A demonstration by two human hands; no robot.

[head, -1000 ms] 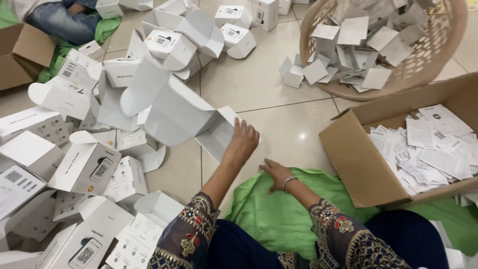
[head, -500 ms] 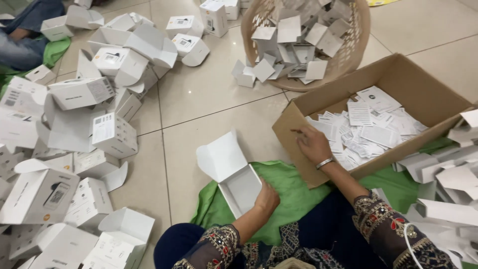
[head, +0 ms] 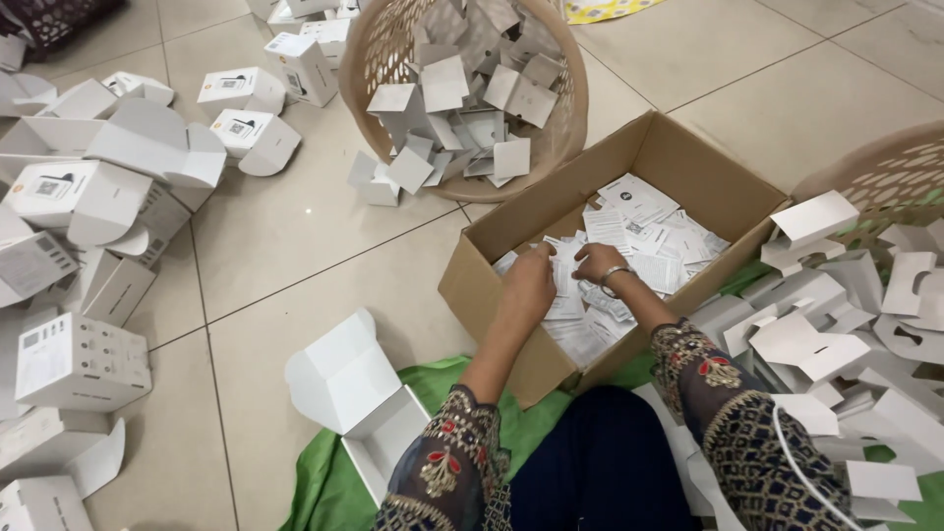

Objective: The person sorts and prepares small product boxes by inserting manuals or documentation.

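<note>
Both hands were inside the brown cardboard box (head: 678,167): the left hand (head: 531,280) lay curled over the white paper leaflets (head: 629,246) filling it, and the right hand (head: 597,262), a bangle at its wrist, pinched at the same pile, though whether either actually held a sheet could not be told. An open white carton (head: 359,393) lay on the green cloth (head: 324,492) beside the left elbow. Beyond the box stood a tan basket (head: 565,118) of folded white inserts, with more white cartons (head: 88,197) scattered over the tiled floor (head: 295,246).

Leaflets (head: 644,231) lie in the carton (head: 629,157) (basket (head: 369,59) behind, open box (head: 359,403) left).
</note>
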